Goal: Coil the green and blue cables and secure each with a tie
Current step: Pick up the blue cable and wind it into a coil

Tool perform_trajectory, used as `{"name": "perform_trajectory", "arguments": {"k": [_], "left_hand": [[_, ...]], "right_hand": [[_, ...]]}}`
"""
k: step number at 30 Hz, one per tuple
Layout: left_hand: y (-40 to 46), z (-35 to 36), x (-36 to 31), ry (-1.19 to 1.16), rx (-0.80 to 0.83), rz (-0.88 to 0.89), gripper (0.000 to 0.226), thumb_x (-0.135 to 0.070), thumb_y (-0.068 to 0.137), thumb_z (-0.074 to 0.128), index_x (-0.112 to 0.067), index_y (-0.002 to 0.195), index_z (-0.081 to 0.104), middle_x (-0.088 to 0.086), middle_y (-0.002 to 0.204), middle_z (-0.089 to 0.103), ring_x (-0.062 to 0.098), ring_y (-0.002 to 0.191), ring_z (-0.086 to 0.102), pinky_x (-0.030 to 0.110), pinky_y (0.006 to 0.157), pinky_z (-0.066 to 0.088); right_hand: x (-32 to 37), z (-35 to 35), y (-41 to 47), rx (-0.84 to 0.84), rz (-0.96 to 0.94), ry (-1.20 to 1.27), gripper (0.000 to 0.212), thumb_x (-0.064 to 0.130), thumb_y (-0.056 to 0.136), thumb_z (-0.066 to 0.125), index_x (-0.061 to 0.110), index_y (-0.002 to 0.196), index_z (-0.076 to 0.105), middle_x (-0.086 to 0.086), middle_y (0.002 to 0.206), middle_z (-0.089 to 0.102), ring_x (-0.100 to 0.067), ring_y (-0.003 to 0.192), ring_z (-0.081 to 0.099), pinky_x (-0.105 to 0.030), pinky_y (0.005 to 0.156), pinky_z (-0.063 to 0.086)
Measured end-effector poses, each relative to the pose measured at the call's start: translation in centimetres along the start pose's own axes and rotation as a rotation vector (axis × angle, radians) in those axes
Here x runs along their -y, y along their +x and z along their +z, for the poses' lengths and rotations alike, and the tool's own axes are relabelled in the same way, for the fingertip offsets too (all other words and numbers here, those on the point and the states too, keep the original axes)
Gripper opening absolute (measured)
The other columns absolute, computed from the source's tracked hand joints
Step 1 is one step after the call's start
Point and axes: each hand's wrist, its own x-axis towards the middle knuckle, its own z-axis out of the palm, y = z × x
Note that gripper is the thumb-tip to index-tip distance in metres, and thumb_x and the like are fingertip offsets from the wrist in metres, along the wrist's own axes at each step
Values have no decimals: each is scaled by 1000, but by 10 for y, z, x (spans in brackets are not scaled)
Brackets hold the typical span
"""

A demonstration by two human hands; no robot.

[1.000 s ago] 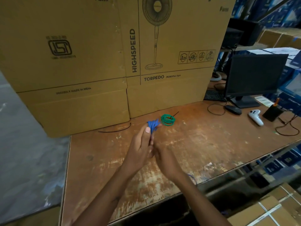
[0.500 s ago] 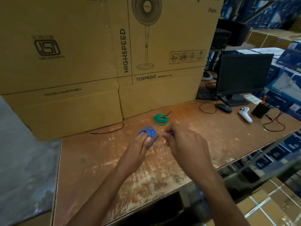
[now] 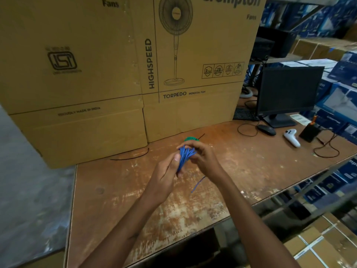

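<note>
Above a worn, rust-brown wooden table (image 3: 251, 167), the left hand (image 3: 164, 176) and right hand (image 3: 202, 157) both grip a bundled blue cable (image 3: 185, 155). A coiled green cable (image 3: 191, 139) lies behind, before tall cardboard fan boxes (image 3: 193, 64); a black monitor (image 3: 289, 89) stands to the right.

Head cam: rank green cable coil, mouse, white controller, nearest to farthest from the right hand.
From the right hand:
1. Green cable coil, just behind the fingers, partly hidden.
2. Mouse, farther right, before the monitor.
3. White controller, right of the mouse.
</note>
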Motion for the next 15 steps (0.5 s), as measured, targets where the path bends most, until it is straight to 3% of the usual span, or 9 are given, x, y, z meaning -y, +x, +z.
{"name": "perform_trajectory", "arguments": {"k": [3,5,7,9,11,13,15], "left_hand": [[5,-1,-5,-56,-61,1,44,-42,112,29,-23,91,63,12,71,50,33,67,51,48,70,45],[8,0,-6,-113,-101,-35,50,-46,110,30,-9,94,59,12,70,51,42,62,51,56,63,48],[9,2,-5,-112,-162,-91,53,-52,107,32,-7,93,56,7,70,54,35,61,53,52,56,47],[12,3,-1,-54,-206,-103,50,-49,111,32,-9,91,55,13,74,53,28,66,51,44,61,44],[16,2,8,47,-219,-86,45,-41,113,32,-9,92,55,15,77,52,27,69,50,38,67,42],[19,-3,21,201,-222,-44,43,-45,113,31,-14,94,55,3,79,51,20,73,52,29,71,42],[19,-7,32,340,-180,14,42,-54,110,28,-23,91,49,-4,80,49,15,75,50,22,70,39]], "right_hand": [[-5,26,-34,21,18,-22,38,-12,106,39,18,100,62,17,73,65,6,59,51,-12,60,37],[-7,41,-53,53,92,1,35,1,110,41,28,102,62,12,76,64,2,58,49,-18,60,38],[-6,52,-70,71,142,-38,29,20,113,42,36,120,65,7,75,64,-7,55,46,-27,56,38],[2,59,-86,120,152,-146,34,27,114,40,35,143,54,7,74,66,-17,56,50,-34,59,40],[20,61,-100,163,148,-223,27,30,114,39,34,135,55,8,75,66,-8,62,55,-32,63,43],[39,57,-110,170,149,-306,20,35,113,39,31,117,58,8,75,64,-8,67,58,-30,66,45],[54,48,-108,131,152,-428,25,39,112,37,28,110,59,6,75,65,-11,70,61,-39,71,52]]}}
